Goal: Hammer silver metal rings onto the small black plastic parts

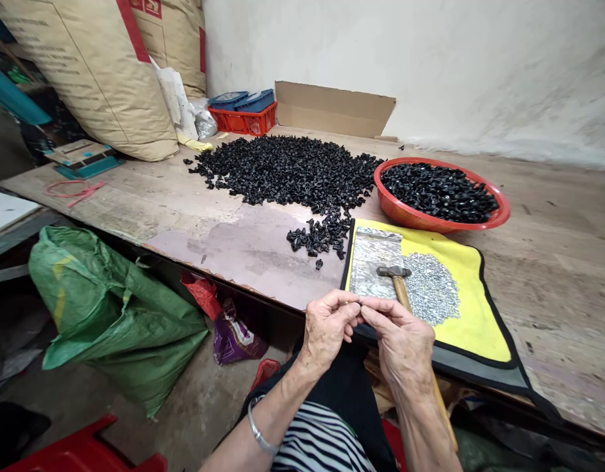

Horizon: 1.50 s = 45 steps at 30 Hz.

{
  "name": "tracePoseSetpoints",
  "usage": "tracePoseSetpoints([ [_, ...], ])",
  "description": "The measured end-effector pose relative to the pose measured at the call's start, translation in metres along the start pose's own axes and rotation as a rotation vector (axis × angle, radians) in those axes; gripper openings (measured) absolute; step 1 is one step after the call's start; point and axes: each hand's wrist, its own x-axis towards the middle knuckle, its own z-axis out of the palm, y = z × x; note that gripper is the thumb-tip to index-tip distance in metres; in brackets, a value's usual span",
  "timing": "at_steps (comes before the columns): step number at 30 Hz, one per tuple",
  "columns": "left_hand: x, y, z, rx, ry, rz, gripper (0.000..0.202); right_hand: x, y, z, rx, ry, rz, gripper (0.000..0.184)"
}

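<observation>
My left hand (330, 328) and my right hand (400, 337) meet fingertip to fingertip at the table's front edge. Both are pinched closed around something small and dark, mostly hidden by the fingers. Just beyond them, a hammer (399, 288) with a wooden handle rests with its head on a worn metal plate (373, 259). Beside the plate, a heap of small silvery metal pieces (432, 288) lies on a yellow cloth (479, 328) with black edging. Small black plastic parts (322, 236) trail from a large pile towards the cloth.
A red basket (501, 213) full of black parts stands behind the cloth. The large black pile (292, 167) covers the table's middle. Farther back are a red crate (246, 121) and big paper sacks (96, 78). A green sack (110, 308) stands below the table at left.
</observation>
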Motion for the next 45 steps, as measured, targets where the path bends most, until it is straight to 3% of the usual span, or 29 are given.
tracePoseSetpoints([
  [4, -0.005, 0.005, 0.002, 0.083, 0.016, 0.038, 0.016, -0.005, -0.001, 0.003, 0.013, 0.038, -0.030, 0.020],
  [10, -0.007, 0.006, -0.002, -0.150, -0.161, -0.042, 0.024, -0.007, -0.017, 0.006, 0.169, 0.039, 0.105, 0.024],
  [16, -0.004, 0.001, -0.002, -0.161, -0.016, 0.053, 0.020, -0.005, -0.027, 0.007, 0.182, 0.054, 0.164, 0.023],
  [19, -0.003, 0.000, -0.002, -0.218, -0.047, 0.056, 0.025, -0.006, -0.020, 0.007, 0.157, 0.059, 0.138, 0.022],
  [24, -0.001, 0.000, -0.004, -0.273, -0.052, -0.004, 0.014, -0.012, -0.007, 0.008, -0.022, 0.104, -0.024, 0.018],
  [31, -0.003, 0.004, 0.001, -0.390, -0.057, -0.090, 0.017, -0.012, -0.012, 0.008, 0.220, 0.059, 0.169, 0.021],
  [35, -0.002, 0.006, 0.002, -0.353, -0.117, -0.083, 0.021, -0.010, -0.013, 0.008, 0.260, 0.119, 0.174, 0.022],
  [40, 0.002, 0.000, 0.001, -0.398, -0.075, -0.131, 0.022, -0.009, -0.008, 0.012, 0.275, 0.152, 0.158, 0.021],
  [45, 0.006, -0.002, 0.002, -0.356, -0.117, -0.098, 0.023, -0.007, -0.005, 0.013, 0.247, 0.156, 0.117, 0.018],
])
